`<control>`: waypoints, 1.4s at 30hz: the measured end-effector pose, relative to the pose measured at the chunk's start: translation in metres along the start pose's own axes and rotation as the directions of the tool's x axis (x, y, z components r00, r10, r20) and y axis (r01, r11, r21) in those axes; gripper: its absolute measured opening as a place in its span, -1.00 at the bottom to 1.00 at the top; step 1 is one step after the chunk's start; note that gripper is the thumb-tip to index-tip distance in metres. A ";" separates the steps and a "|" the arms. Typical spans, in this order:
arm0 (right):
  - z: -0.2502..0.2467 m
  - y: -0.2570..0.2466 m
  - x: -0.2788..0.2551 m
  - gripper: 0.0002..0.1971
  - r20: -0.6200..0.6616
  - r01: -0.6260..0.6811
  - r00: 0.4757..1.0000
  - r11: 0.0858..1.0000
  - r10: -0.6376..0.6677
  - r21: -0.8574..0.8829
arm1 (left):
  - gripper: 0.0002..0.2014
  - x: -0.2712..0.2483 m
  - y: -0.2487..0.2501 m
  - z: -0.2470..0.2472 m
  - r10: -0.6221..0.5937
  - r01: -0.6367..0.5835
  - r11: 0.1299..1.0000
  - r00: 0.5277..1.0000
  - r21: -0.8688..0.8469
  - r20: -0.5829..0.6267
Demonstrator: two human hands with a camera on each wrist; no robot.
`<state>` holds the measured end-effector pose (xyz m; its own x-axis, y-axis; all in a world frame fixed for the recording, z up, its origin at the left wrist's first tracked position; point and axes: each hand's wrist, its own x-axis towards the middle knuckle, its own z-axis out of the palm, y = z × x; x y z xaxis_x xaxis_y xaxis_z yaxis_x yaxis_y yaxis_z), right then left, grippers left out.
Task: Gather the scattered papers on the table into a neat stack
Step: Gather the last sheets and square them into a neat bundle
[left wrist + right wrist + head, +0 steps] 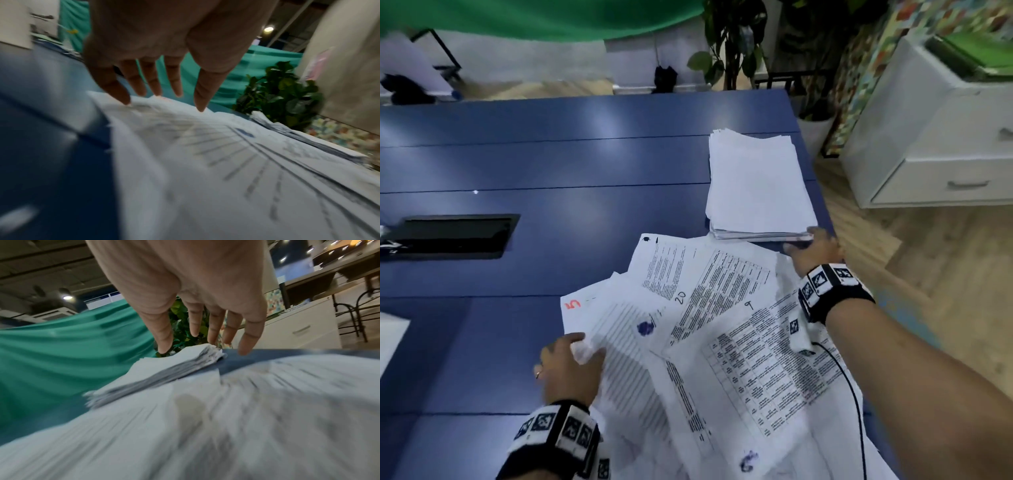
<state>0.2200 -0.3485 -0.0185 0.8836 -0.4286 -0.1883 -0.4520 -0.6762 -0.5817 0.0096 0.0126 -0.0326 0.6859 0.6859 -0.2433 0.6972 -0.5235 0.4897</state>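
White paper in a neat stack (753,185) lies upper right; printed loose sheets (722,342) fan across lower centre, apparently yet unstacked; left hand (568,370), straight-fingered, rests on one; right hand (816,250), unclenched, touches the stack's corner.

Both forearms bare to the wrist.

Left strap (551,442): broad black band round the wrist, ringed with white square blocks. Each block carries a black-and-white coded marker. More marker blocks sit on the underside.

Left hand (568,370): a thin ring (538,374) on one finger, too small to tell its detail.

Right strap (835,294): same black band, with white marker blocks in a row across the top.

Small white unit (799,334) below the right wrist, bearing one more marker.

Thin black cable (854,394) leaves that unit and runs back beside the forearm, out of the bottom of the head view.
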 end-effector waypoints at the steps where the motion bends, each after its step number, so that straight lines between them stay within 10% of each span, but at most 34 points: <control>1: 0.001 0.008 -0.021 -0.39 0.029 -0.003 1.000 0.999 0.004 -0.049 | -0.49 -0.001 -0.005 -0.003 -0.063 0.063 0.998 0.998 0.005 0.001; 7: 0.005 0.050 -0.135 -0.36 0.063 -0.020 0.997 0.967 0.037 -0.252 | 0.02 -0.019 -0.045 -0.012 -0.058 0.028 0.982 0.986 0.187 0.156; 14: 0.010 0.086 -0.210 0.20 0.232 -0.118 0.946 0.907 0.227 -0.405 | 0.01 -0.023 -0.055 -0.023 0.043 -0.145 0.929 0.956 0.341 0.289; 29: 0.025 0.083 -0.259 0.21 0.594 0.454 0.787 0.808 -0.166 -0.376 | -0.22 -0.020 -0.057 -0.037 0.245 -0.428 0.826 0.859 0.367 0.449; 31: 0.024 0.082 -0.261 0.19 0.598 0.494 0.769 0.803 -0.225 -0.333 | -0.19 -0.020 -0.059 -0.038 0.213 -0.346 0.877 0.901 0.333 0.378; 33: 0.022 0.082 -0.264 0.10 0.437 0.434 0.858 0.834 -0.269 -0.341 | -0.11 -0.022 -0.059 -0.037 0.085 -0.121 0.980 0.972 0.158 0.218; 36: 0.016 0.085 -0.264 -0.04 0.035 -0.014 0.999 0.949 0.027 -0.316 | -0.17 -0.025 -0.058 -0.031 -0.140 0.162 0.971 0.982 -0.177 0.129; 38: 0.012 0.085 -0.265 -0.10 -0.037 -0.258 0.966 0.943 0.256 -0.210 | -0.21 -0.025 -0.054 -0.023 -0.186 0.255 0.903 0.958 -0.345 0.219; 42: 0.016 0.088 -0.255 -0.09 0.014 -0.257 0.966 0.965 0.258 -0.047 | -0.28 -0.031 -0.048 -0.013 -0.219 0.306 0.903 0.931 -0.301 0.290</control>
<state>-0.0435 -0.2890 -0.0338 0.7388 -0.5800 -0.3431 -0.6691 -0.5707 -0.4760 -0.0481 0.0230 -0.0372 0.5465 0.6069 -0.5770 0.7772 -0.1109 0.6194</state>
